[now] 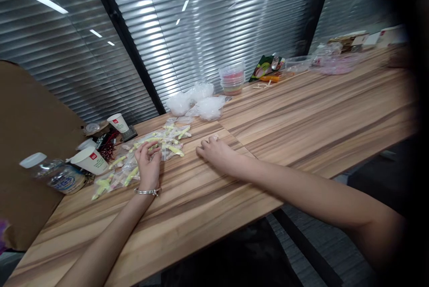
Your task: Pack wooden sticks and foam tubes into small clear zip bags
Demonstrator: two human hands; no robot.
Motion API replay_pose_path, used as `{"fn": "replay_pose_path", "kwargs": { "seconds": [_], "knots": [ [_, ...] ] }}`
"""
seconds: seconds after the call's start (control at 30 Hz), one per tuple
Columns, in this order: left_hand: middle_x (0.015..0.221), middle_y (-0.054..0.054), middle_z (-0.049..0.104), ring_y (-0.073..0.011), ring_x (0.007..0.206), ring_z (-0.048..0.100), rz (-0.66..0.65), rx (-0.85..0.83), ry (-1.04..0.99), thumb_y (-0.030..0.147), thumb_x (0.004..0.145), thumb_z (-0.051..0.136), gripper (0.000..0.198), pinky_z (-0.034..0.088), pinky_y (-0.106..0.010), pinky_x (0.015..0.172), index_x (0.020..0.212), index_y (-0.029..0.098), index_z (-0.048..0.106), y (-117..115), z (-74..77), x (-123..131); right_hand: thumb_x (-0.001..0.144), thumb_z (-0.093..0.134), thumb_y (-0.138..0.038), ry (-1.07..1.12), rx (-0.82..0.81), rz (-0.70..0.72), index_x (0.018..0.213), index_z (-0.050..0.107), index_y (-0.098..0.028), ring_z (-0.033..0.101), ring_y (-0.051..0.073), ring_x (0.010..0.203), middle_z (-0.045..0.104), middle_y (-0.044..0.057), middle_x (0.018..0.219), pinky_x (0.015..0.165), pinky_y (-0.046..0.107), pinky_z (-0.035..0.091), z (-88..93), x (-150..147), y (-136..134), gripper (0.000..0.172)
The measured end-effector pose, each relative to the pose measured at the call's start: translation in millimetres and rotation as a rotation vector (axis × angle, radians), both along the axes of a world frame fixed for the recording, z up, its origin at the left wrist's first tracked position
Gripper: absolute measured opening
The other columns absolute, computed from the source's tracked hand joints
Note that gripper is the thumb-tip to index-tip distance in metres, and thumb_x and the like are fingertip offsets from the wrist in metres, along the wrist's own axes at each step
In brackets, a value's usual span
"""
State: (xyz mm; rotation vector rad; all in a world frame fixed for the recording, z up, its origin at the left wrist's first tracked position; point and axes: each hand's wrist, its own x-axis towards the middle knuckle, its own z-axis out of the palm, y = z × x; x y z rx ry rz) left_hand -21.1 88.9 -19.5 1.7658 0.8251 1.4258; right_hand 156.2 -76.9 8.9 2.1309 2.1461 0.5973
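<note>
My left hand (pixel 148 162), with a silver bracelet at the wrist, rests on the wooden table (pixel 301 112) beside a spread of small clear bags holding yellow-green pieces (pixel 157 144). Its fingers curl over the edge of one bag; whether they grip it is unclear. My right hand (pixel 214 149) lies knuckles-up on the bare wood to the right of the bags, fingers curled loosely, with something small and pale at the fingertips that I cannot make out.
Two paper cups (pixel 118 122) (pixel 90 160), a plastic bottle (pixel 56 174) and a cardboard sheet (pixel 30 135) stand at the left. Crumpled clear bags (pixel 197 101), stacked plastic tubs (pixel 232 79), snack packets (pixel 266 67) and more containers lie along the far edge by the blinds.
</note>
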Motion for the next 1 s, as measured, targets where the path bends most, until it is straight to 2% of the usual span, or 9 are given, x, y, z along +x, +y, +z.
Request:
{"fn": "replay_pose_path", "kwargs": {
  "seconds": [0.23, 0.5, 0.7, 0.83, 1.0],
  "knots": [
    [0.124, -0.006, 0.041, -0.0134, 0.088, 0.063, -0.021, 0.021, 0.014, 0.014, 0.07, 0.062, 0.033, 0.05, -0.034, 0.092, 0.102, 0.022, 0.065, 1.9, -2.5, 0.1, 0.084, 0.046, -0.005, 0.147, -0.036, 0.076, 0.095, 0.061, -0.011, 0.056, 0.027, 0.088, 0.062, 0.015, 0.092, 0.068, 0.034, 0.046, 5.2, 3.6, 12.1, 0.019],
    [0.124, -0.006, 0.042, -0.0137, 0.089, 0.062, -0.088, 0.051, 0.07, 0.015, 0.072, 0.06, 0.03, 0.05, -0.033, 0.091, 0.102, 0.022, 0.065, -4.5, 0.5, 1.1, 0.089, 0.045, -0.011, 0.273, 0.105, 0.279, 0.097, 0.058, -0.012, 0.054, 0.02, 0.083, 0.061, 0.01, 0.092, 0.072, 0.03, 0.043, -11.4, 10.6, 28.2, 0.016],
    [0.123, -0.006, 0.045, -0.0147, 0.091, 0.061, -0.106, 0.109, 0.133, 0.016, 0.074, 0.059, 0.028, 0.051, -0.032, 0.088, 0.101, 0.023, 0.065, -11.0, 3.9, 2.9, 0.092, 0.044, -0.017, 0.369, 0.167, 0.373, 0.088, 0.059, -0.012, 0.054, 0.016, 0.077, 0.061, 0.008, 0.084, 0.072, 0.027, 0.041, -18.6, 13.6, 37.7, 0.017],
    [0.122, -0.007, 0.047, -0.0167, 0.096, 0.06, -0.176, 0.14, 0.214, 0.016, 0.076, 0.057, 0.026, 0.051, -0.033, 0.087, 0.1, 0.022, 0.065, -17.2, 8.3, 2.7, 0.092, 0.045, -0.017, 0.483, 0.232, 0.464, 0.087, 0.061, -0.011, 0.055, 0.016, 0.078, 0.062, 0.008, 0.084, 0.073, 0.027, 0.04, -26.3, 14.4, 46.2, 0.019],
    [0.119, -0.008, 0.053, -0.0204, 0.105, 0.057, -0.323, 0.165, 0.326, 0.017, 0.079, 0.055, 0.022, 0.049, -0.035, 0.09, 0.099, 0.021, 0.065, -24.7, 12.2, 3.9, 0.09, 0.048, -0.015, 0.554, 0.284, 0.558, 0.089, 0.062, -0.011, 0.054, 0.016, 0.08, 0.062, 0.008, 0.087, 0.073, 0.027, 0.04, -31.9, 13.0, 52.4, 0.015]
  ]
}}
